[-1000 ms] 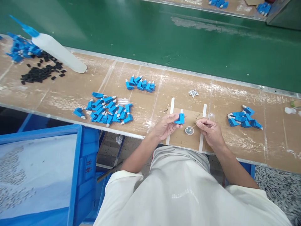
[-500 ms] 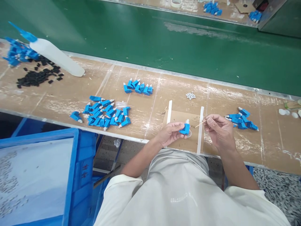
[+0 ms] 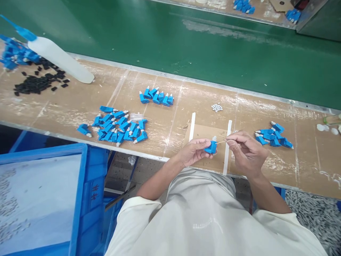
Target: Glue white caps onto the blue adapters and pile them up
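Note:
Between its thumb and fingers, my left hand (image 3: 195, 152) grips a blue plastic part (image 3: 211, 147) with a white tip pointing up. A thin wooden toothpick (image 3: 221, 142) is pinched in my right hand (image 3: 246, 151), and its end reaches the upper side of the blue part. Whether it touches cannot be made out. A second thin stick lies just above it, near the same fingers. Below both hands is a cardboard sheet (image 3: 202, 132) held by two white tape strips. A small pile of tiny white-grey pieces (image 3: 216, 107) lies beyond it.
Blue parts lie in a large group (image 3: 117, 124), a row (image 3: 157, 96) and a right-hand cluster (image 3: 275, 135). At left are black pieces (image 3: 34, 83) and a white bottle (image 3: 61, 58). A blue crate (image 3: 89, 199) stands below the table edge.
My right hand has moved left, bringing the toothpick up to the blue part. The left hand keeps its grip, with the part shifted slightly. The whole view has shifted a little.

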The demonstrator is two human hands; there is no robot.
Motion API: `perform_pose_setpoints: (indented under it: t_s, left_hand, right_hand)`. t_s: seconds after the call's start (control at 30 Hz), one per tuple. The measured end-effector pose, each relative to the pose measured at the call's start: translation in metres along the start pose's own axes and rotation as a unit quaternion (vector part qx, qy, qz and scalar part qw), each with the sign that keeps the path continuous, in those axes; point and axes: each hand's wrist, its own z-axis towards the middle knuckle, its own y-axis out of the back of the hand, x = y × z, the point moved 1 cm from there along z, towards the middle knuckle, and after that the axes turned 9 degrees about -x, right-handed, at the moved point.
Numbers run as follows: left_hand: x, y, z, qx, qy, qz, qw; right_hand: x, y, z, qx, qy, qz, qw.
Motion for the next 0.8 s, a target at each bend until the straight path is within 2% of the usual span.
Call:
perform_pose_setpoints:
  t_s: [0.27, 0.4, 0.53, 0.6, 0.7, 0.8]
  left_hand:
    - [-0.0007, 0.0, -0.0004, 0.012, -0.006, -0.01, 1.0]
    - [-0.0007, 0.0007, -0.0004, 0.018, -0.004, -0.01, 1.0]
    - [-0.0007, 0.0016, -0.0008, 0.015, -0.002, -0.005, 1.0]
    - [-0.0008, 0.0019, -0.0009, 0.011, 0.0, -0.003, 1.0]
    - [-0.001, 0.0024, -0.0007, 0.013, 0.001, -0.006, 1.0]
    - [-0.0008, 0.0026, -0.0001, 0.023, -0.001, -0.008, 1.0]
  right_hand:
    - [-0.0049, -0.0006, -0.0015, 0.022, 0.015, -0.031, 0.999]
    - [-0.007, -0.0014, -0.0029, 0.036, 0.077, -0.007, 0.996]
    - [-0.0086, -0.0026, -0.0024, 0.012, 0.155, -0.017, 0.988]
    - [-0.0082, -0.0029, -0.0017, 0.02, 0.182, -0.025, 0.983]
    - [-0.0065, -0.0023, -0.0008, 0.043, 0.206, -0.032, 0.977]
    - [-0.0051, -0.0015, -0.0005, 0.037, 0.221, -0.04, 0.974]
